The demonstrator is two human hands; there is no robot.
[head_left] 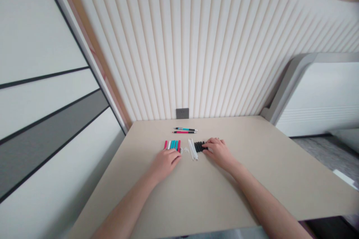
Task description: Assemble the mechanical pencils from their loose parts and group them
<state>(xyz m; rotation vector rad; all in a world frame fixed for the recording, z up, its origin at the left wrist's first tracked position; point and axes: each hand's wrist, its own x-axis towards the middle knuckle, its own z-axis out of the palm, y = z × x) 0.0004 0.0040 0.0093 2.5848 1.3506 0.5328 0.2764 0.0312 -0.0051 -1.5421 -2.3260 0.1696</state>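
My left hand rests at the near end of a row of red, white and turquoise pen barrels, its fingers bent over their lower ends. Several short black grips lie side by side, and my right hand touches the right end of that row with curled fingers. Whether either hand grips a piece is too small to tell. Between the hands are thin white refills and a few tiny pale pieces. Beyond them lie a turquoise and black pen and a red and black pen.
All of this is on a beige table whose far edge meets a ribbed wall. A dark socket sits low on that wall. At the left stands a white and grey cabinet; a pale headboard is at the right.
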